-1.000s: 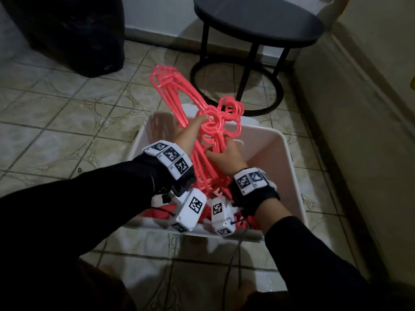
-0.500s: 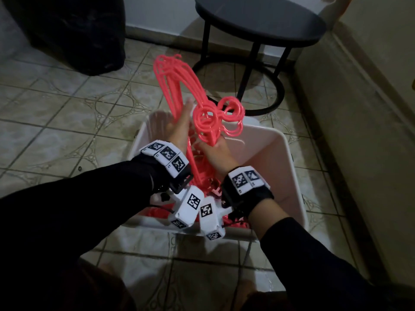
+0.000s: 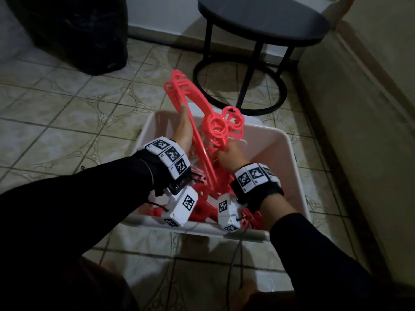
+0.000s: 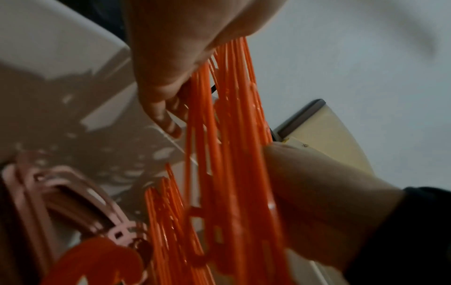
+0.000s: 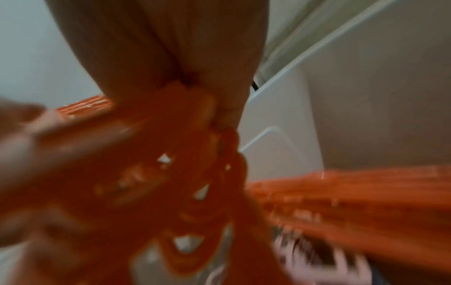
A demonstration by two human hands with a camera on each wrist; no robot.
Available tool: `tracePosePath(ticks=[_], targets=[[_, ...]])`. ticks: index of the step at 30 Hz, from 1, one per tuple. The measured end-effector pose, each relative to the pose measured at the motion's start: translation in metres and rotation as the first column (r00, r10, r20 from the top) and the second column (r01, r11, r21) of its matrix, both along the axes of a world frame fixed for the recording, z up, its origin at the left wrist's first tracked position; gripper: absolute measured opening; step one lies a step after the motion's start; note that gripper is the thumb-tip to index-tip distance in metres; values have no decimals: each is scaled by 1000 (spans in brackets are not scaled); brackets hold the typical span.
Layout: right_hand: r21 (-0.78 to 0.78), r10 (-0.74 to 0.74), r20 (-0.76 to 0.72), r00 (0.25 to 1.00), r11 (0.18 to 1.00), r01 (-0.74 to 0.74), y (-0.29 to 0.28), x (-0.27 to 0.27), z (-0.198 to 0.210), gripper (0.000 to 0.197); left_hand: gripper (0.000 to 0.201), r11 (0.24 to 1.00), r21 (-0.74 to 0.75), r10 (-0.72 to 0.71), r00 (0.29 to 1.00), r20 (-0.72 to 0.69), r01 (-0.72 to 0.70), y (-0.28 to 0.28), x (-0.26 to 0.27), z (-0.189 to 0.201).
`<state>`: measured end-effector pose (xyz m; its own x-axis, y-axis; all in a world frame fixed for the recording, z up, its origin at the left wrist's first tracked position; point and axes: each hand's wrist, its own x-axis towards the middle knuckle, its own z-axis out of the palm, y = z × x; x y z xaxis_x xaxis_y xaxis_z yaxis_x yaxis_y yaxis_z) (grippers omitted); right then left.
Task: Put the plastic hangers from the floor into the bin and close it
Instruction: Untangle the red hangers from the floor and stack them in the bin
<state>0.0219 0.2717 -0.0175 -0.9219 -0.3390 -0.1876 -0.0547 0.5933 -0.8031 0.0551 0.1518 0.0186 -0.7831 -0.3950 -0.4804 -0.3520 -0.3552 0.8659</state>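
A bundle of coral-red plastic hangers (image 3: 190, 102) stands tilted in the white bin (image 3: 289, 167), its far end sticking up past the bin's back rim. My left hand (image 3: 183, 129) lies along the bundle's left side, fingers around the bars (image 4: 219, 119). My right hand (image 3: 229, 154) grips the bundle just under the cluster of round hooks (image 3: 222, 126); the right wrist view shows its fingers closed on the hangers (image 5: 195, 135), blurred. Several pale pink hangers (image 4: 73, 202) lie at the bottom of the bin. No lid is in view.
A round black side table (image 3: 262, 19) with a ring base (image 3: 242, 86) stands just behind the bin. A black bag (image 3: 74, 32) sits at the back left. A wall (image 3: 359, 108) runs close along the bin's right side. Tiled floor (image 3: 56, 122) lies to the left.
Both hands have shifted along the bundle: the left slid further up toward its far end, and the right moved down below the hooks. The bundle has tilted a little more to the right.
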Motion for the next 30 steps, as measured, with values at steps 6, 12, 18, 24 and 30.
tracePosePath(ticks=[6,12,18,24,30], targets=[[395,149,-103,983,913,-97,28,-34,10,35,121,964,-200,179,984,-6,-177,-54,-25,-17],[756,576,-294,763,628,-183,36,-30,36,20,64,401,-857,-402,902,155,325,-61,-5,11],[786,730,-164,664,503,-359,20,-31,54,29,68,187,-750,-499,719,483,634,-52,-2,-37],[781,721,-141,678,503,-372,15,-49,39,28,29,-164,-812,-349,737,579,560,-37,-9,-68],[682,538,-151,830,664,-306,16,-62,6,33,23,-133,-675,-334,608,720,726,-52,-21,-93]])
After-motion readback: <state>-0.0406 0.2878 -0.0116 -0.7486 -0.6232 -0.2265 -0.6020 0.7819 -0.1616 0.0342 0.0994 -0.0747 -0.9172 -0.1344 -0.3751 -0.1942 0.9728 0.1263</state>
